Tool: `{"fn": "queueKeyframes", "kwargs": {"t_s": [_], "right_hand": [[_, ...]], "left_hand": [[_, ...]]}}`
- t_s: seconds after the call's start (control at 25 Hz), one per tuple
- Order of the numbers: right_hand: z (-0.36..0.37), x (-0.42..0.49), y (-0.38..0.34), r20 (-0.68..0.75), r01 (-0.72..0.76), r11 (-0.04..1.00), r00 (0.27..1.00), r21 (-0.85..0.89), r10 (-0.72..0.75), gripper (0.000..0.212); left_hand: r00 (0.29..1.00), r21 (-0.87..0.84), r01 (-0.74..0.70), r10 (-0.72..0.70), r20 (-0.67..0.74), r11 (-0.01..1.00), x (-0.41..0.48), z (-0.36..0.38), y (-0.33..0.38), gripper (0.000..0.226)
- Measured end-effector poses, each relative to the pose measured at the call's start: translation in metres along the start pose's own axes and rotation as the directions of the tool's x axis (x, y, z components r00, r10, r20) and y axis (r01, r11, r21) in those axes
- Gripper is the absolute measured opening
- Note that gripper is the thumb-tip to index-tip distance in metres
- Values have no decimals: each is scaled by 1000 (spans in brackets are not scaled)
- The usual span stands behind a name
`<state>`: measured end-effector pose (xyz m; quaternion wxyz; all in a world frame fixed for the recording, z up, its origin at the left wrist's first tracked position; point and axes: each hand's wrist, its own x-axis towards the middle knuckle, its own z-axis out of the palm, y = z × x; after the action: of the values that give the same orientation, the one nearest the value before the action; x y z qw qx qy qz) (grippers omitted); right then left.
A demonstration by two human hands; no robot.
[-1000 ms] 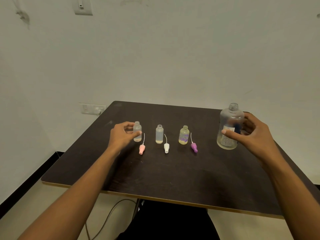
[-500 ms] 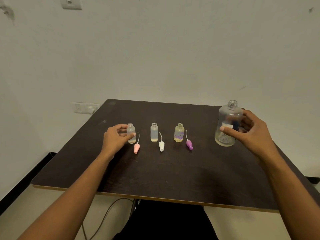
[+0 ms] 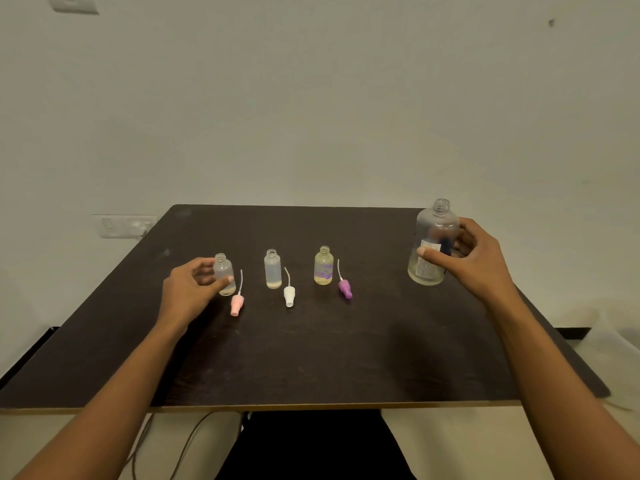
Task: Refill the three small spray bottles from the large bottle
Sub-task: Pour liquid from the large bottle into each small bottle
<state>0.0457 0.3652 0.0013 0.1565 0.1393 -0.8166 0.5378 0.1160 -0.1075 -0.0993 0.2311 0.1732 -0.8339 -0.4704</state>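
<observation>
Three small uncapped spray bottles stand in a row on the dark table (image 3: 311, 358): a clear left one (image 3: 224, 271), a clear middle one (image 3: 272, 269) and a yellowish one with purple print (image 3: 323, 266). Beside each lies its spray head with tube: pink (image 3: 237, 304), white (image 3: 289, 295), purple (image 3: 345, 288). My left hand (image 3: 188, 289) pinches the left small bottle between thumb and fingers. My right hand (image 3: 471, 258) grips the large clear uncapped bottle (image 3: 433, 244), which stands at the table's right with a little liquid in its base.
A pale wall rises just behind the table's far edge. A wall socket (image 3: 124, 226) sits left of the table. Cables (image 3: 187, 445) hang below the front edge, above dark-clothed legs. The table's right edge runs close beside my right forearm.
Both hands keep their hold on the same bottles. The view has shifted, with the row of bottles slightly lower left in frame; nothing on the table has visibly moved.
</observation>
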Motion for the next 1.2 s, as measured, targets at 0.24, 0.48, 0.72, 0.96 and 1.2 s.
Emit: {"fn": "queueKeyframes", "kwargs": {"t_s": [0.24, 0.48, 0.72, 0.96, 1.2], "right_hand": [[-22, 35, 30, -101, -45, 998, 994, -46, 41, 74], [-30, 70, 62, -136, -99, 991, 987, -93, 86, 69], [-10, 105, 82, -130, -109, 986, 987, -128, 93, 71], [18, 124, 98, -87, -120, 980, 990, -158, 107, 75], [30, 129, 115, -62, -149, 971, 988, -186, 140, 75]], "left_hand": [[1000, -7, -14, 13, -16, 1000, -6, -1, 1, 61], [994, -72, -50, 43, -96, 996, -44, -14, 15, 57], [996, -116, -47, 37, -85, 992, -112, 3, 28, 69], [982, -247, -152, 175, 75, 957, -145, 25, 58, 58], [959, -298, -158, 218, 179, 941, -155, 54, 73, 56]]}}
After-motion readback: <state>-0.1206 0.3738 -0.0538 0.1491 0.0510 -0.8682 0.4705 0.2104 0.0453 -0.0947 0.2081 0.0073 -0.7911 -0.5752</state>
